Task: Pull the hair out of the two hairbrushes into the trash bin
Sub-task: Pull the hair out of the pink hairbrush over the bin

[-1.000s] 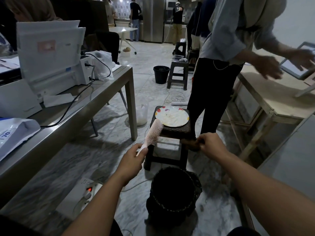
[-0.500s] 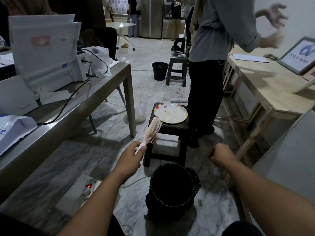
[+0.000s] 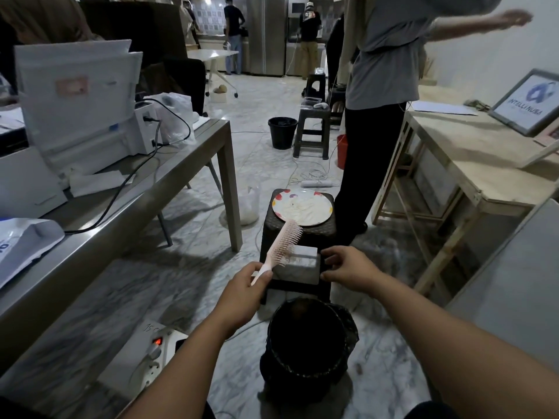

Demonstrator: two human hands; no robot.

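The pink hairbrush (image 3: 284, 241) is up in the air, just past the far edge of the trash bin (image 3: 305, 343). Its bristles point to the right, toward the other hand. I think it is held that way so the hair is easy to reach and can drop into the bin. I cannot see any hair on it from here; the bristles are too small to tell.

The left hand (image 3: 246, 287) is closed around the thin handle and tips the brush head up and away. The right hand (image 3: 348, 269) is half open, with curled fingers (image 3: 328, 252) and the thumb apart. It holds nothing that I can see. It is just beside the bristles, not touching them, and looks ready to pinch some hair.

The black bin stands on the floor, under and a bit nearer than the hands. Behind the brush is a dark stool (image 3: 298, 237) with a plate (image 3: 302, 207) on top. I cannot find a second hairbrush.

A person in a grey shirt (image 3: 384, 55) stands near the stool. A long worktop (image 3: 127, 192) with a white printer (image 3: 78, 101) runs along the left.
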